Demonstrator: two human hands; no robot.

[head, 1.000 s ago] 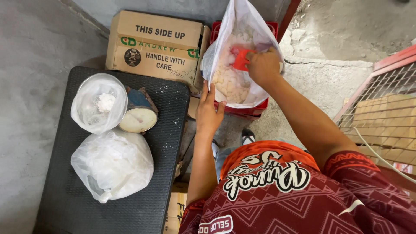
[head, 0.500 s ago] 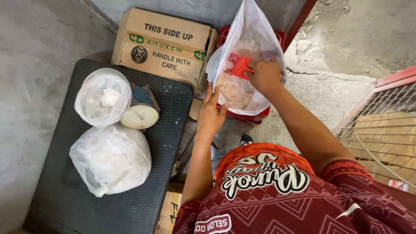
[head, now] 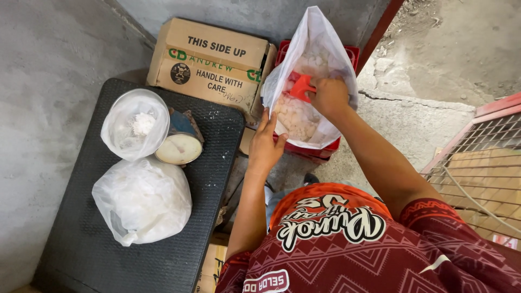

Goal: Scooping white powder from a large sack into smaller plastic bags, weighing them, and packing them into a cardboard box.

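A large white plastic sack (head: 312,49) of pale chunks stands open in a red crate (head: 320,152). My right hand (head: 328,96) reaches into the sack and grips a red scoop (head: 300,87) over the chunks. My left hand (head: 266,146) holds the sack's near edge, fingers flat against the plastic. My arms come out of a dark red patterned shirt (head: 353,244).
A black rubber-topped platform (head: 76,249) on the left carries a blue dial scale (head: 182,142), a small bag with white powder (head: 134,123) and a tied full white bag (head: 142,198). A cardboard box (head: 211,62) sits behind. A wire crate (head: 483,163) is at right.
The view has shifted slightly. My right hand with the red scoop has gone a little deeper into the sack; my left hand stays on its edge.
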